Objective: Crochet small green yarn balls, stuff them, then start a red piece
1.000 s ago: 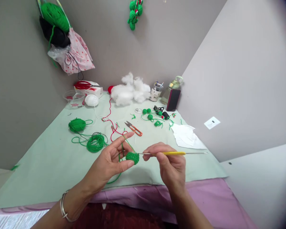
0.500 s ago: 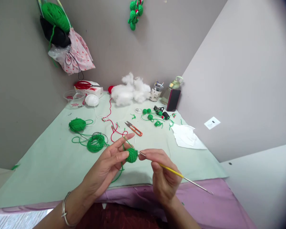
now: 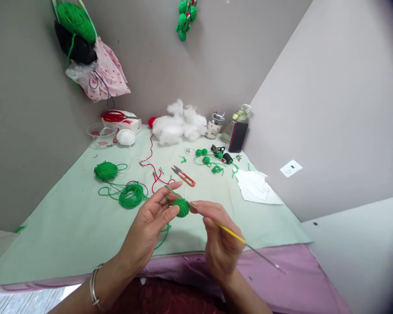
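Observation:
Between the thumb and fingers of my left hand (image 3: 155, 213) is a small round green crochet piece (image 3: 182, 208). Green yarn (image 3: 173, 190) runs from the piece over my raised left index finger, and a strand hangs below onto the table. My right hand (image 3: 221, 240) grips a crochet hook (image 3: 231, 232) with a yellow handle and metal ends. The hook's front tip meets the right edge of the piece; its exact place in the stitches is hidden by my fingers. Its other end points down to the right.
Beyond my hands lie orange thread snips (image 3: 184, 176) and red yarn (image 3: 150, 165). Green yarn balls (image 3: 105, 171) and a loose coil (image 3: 131, 195) are on the left. Small green crochet balls (image 3: 206, 160), white paper (image 3: 257, 186) and a phone (image 3: 239, 136) sit right; white stuffing (image 3: 178, 124) is at the back.
Both hands have moved slightly up with the crochet piece. My right hand and the hook have shifted a little left, and the left index finger has tilted lower.

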`<control>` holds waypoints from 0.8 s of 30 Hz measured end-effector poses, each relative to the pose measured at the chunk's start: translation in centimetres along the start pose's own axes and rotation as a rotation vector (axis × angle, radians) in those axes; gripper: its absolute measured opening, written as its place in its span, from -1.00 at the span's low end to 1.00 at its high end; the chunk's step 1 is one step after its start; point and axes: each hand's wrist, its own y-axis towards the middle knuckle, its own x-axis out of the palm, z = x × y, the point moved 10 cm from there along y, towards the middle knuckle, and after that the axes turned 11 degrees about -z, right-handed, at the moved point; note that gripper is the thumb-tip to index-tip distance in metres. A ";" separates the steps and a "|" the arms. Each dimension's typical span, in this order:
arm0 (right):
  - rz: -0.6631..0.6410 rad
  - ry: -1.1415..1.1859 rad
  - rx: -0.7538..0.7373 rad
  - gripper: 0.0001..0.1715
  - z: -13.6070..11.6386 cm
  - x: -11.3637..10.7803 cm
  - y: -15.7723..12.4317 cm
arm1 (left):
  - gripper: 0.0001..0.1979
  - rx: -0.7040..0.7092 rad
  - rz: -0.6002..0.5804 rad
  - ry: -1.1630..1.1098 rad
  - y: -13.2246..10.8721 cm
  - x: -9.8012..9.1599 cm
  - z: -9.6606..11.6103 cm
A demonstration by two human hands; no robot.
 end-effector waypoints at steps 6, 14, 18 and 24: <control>-0.063 -0.166 -0.114 -0.60 -1.1 0.7 -0.7 | -0.75 0.079 0.012 0.304 0.1 -0.8 1.0; 0.096 0.287 0.204 -0.76 2.9 -0.7 0.2 | -0.74 -0.113 -0.023 -0.060 0.5 -0.2 -1.1; 0.070 0.391 0.244 -0.78 3.8 -0.2 0.5 | -0.74 -0.091 -0.019 -0.075 0.3 0.0 -0.9; -0.010 0.296 0.203 -0.76 3.5 0.2 0.7 | -0.47 -0.015 -0.052 -0.022 0.3 0.5 0.0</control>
